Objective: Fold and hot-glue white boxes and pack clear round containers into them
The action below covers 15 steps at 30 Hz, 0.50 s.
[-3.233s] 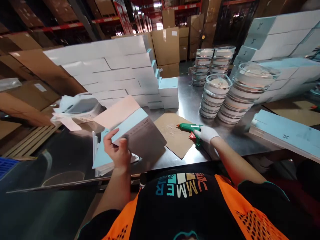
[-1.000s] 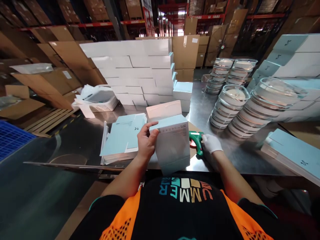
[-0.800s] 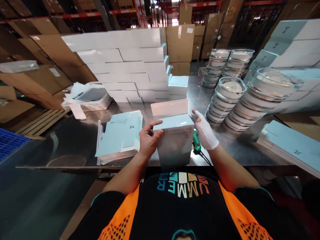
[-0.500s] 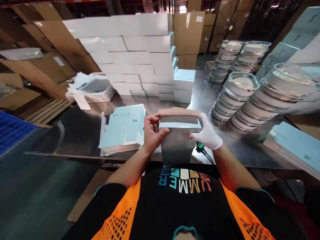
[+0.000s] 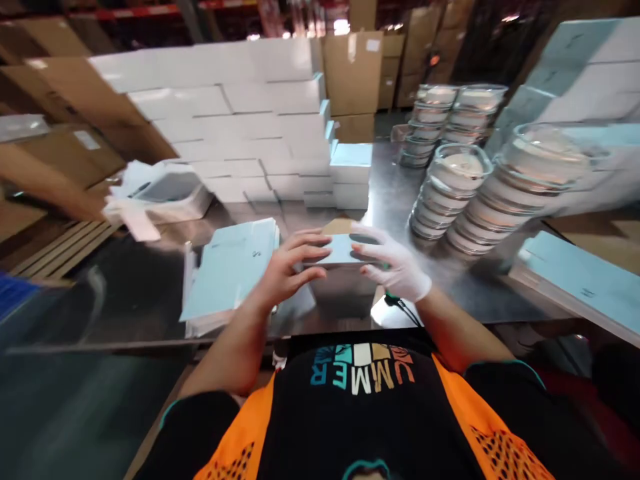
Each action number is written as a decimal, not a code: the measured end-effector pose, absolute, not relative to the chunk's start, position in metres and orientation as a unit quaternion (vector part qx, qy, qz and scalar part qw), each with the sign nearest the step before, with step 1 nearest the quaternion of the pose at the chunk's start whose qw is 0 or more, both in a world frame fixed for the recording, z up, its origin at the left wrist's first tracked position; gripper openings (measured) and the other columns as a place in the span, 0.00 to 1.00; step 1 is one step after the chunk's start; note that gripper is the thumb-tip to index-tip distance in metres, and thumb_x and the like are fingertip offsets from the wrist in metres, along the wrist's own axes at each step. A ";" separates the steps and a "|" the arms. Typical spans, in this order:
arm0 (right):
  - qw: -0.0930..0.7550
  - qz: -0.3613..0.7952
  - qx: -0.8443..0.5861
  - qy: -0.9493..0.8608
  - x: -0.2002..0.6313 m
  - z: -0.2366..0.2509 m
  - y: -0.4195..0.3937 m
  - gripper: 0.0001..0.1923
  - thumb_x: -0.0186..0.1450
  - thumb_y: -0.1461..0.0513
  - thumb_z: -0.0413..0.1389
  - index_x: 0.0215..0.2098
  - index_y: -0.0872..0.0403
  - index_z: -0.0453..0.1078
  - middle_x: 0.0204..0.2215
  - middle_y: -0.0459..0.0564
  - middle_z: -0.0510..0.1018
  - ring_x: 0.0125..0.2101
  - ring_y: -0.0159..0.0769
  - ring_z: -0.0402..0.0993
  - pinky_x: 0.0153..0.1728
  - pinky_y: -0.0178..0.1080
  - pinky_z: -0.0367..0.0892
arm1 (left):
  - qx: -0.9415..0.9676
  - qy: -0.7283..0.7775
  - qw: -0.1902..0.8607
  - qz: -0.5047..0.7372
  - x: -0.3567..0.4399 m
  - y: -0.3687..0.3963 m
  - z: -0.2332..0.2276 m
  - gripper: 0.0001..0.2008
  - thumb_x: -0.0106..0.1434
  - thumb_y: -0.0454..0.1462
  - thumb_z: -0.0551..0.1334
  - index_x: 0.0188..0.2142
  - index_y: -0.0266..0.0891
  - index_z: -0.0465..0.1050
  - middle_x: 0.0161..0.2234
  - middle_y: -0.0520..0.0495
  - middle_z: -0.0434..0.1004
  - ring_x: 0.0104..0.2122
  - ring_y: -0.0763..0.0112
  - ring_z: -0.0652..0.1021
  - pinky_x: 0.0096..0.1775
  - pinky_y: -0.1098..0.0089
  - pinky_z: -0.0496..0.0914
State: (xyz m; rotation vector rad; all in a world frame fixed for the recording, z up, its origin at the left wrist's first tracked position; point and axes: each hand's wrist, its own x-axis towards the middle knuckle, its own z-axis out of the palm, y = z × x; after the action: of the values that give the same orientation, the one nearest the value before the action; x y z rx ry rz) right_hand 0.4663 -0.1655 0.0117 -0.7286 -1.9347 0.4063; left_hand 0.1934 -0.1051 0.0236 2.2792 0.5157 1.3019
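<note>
A small carton (image 5: 341, 249) with a pale blue top sits on the metal table in front of me, between my hands. My left hand (image 5: 296, 265) is bare, with its fingers spread at the carton's left side; whether the fingertips touch it I cannot tell. My right hand (image 5: 395, 263), in a white glove with some bare fingertips, has its fingers apart at the carton's right side. By my left forearm lies a stack of flat pale blue card blanks (image 5: 227, 270). Below my right hand is a green item with a black cable (image 5: 400, 308).
White boxes (image 5: 240, 120) form a wall at the back. Clear round containers (image 5: 450, 193) stand in stacks on the right. A white basket with papers (image 5: 170, 193) is at the back left. More pale blue card (image 5: 585, 287) lies at the right edge of the metal table (image 5: 130, 287).
The carton has gone from a raised flap or panel held in both hands to a lower shape with its pale blue top showing. Both hands have loosened and spread. The view has shifted slightly right.
</note>
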 end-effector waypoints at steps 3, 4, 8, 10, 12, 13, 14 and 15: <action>0.438 0.157 -0.255 -0.848 0.454 0.019 -0.158 0.45 0.71 0.40 0.67 0.79 0.50 0.66 0.80 0.62 0.62 0.78 0.55 0.63 0.77 0.56 0.63 | 0.899 0.206 0.158 0.354 0.188 -0.105 0.049 0.29 0.57 0.58 0.80 0.55 0.52 0.87 0.57 0.36 0.87 0.62 0.37 0.81 0.64 0.40 0.73; 0.414 0.165 -0.248 -0.860 0.456 0.025 -0.152 0.49 0.71 0.39 0.67 0.81 0.52 0.61 0.81 0.63 0.60 0.79 0.55 0.62 0.77 0.54 0.63 | 0.913 0.206 0.137 0.324 0.185 -0.104 0.057 0.31 0.56 0.57 0.81 0.57 0.52 0.87 0.56 0.36 0.87 0.58 0.38 0.82 0.63 0.41 0.74; 0.443 0.060 -0.460 -0.767 0.523 0.057 -0.116 0.36 0.79 0.45 0.59 0.77 0.54 0.66 0.78 0.62 0.65 0.79 0.53 0.60 0.80 0.55 0.57 | 0.893 0.279 0.076 0.344 0.156 -0.095 0.080 0.40 0.51 0.62 0.80 0.61 0.54 0.84 0.50 0.41 0.87 0.47 0.42 0.85 0.60 0.39 0.76; 0.447 -0.069 -0.618 -0.643 0.579 0.069 -0.093 0.31 0.76 0.50 0.64 0.69 0.61 0.72 0.78 0.69 0.64 0.80 0.59 0.54 0.80 0.61 0.51 | 0.806 0.354 0.073 0.469 0.133 -0.090 0.083 0.49 0.49 0.63 0.81 0.68 0.57 0.77 0.55 0.45 0.85 0.50 0.42 0.84 0.62 0.36 0.76; 0.400 -0.138 -0.715 -0.557 0.629 0.076 -0.074 0.19 0.76 0.59 0.62 0.57 0.67 0.76 0.72 0.76 0.70 0.76 0.60 0.59 0.77 0.63 0.51 | 0.710 0.386 0.100 0.581 0.114 -0.087 0.077 0.58 0.48 0.61 0.82 0.76 0.62 0.65 0.65 0.50 0.79 0.60 0.42 0.81 0.67 0.36 0.73; 0.378 -0.148 -0.737 -0.541 0.648 0.078 -0.066 0.11 0.75 0.64 0.61 0.51 0.66 0.77 0.66 0.76 0.77 0.71 0.58 0.66 0.75 0.61 0.55 | 0.674 0.395 0.115 0.614 0.108 -0.087 0.070 0.60 0.49 0.60 0.83 0.77 0.64 0.61 0.69 0.53 0.75 0.65 0.42 0.77 0.71 0.36 0.69; 0.363 -0.152 -0.748 -0.534 0.661 0.081 -0.060 0.05 0.74 0.69 0.60 0.44 0.65 0.77 0.59 0.74 0.82 0.66 0.53 0.72 0.73 0.57 0.59 | 0.649 0.408 0.129 0.629 0.106 -0.087 0.059 0.60 0.50 0.58 0.83 0.77 0.65 0.60 0.71 0.54 0.72 0.69 0.42 0.74 0.74 0.36 0.65; 0.357 -0.152 -0.749 -0.537 0.669 0.084 -0.056 0.05 0.72 0.72 0.59 0.39 0.62 0.76 0.53 0.70 0.85 0.61 0.49 0.76 0.70 0.52 0.62 | 0.628 0.427 0.140 0.635 0.107 -0.088 0.046 0.59 0.49 0.56 0.84 0.76 0.64 0.62 0.73 0.53 0.71 0.71 0.40 0.71 0.75 0.36 0.62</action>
State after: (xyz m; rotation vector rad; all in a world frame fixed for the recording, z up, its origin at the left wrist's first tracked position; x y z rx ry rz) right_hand 0.6689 -0.0559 0.0836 -1.9339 -1.3853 -0.3917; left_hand 0.1073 -0.0877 0.0457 1.8134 1.2347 1.8352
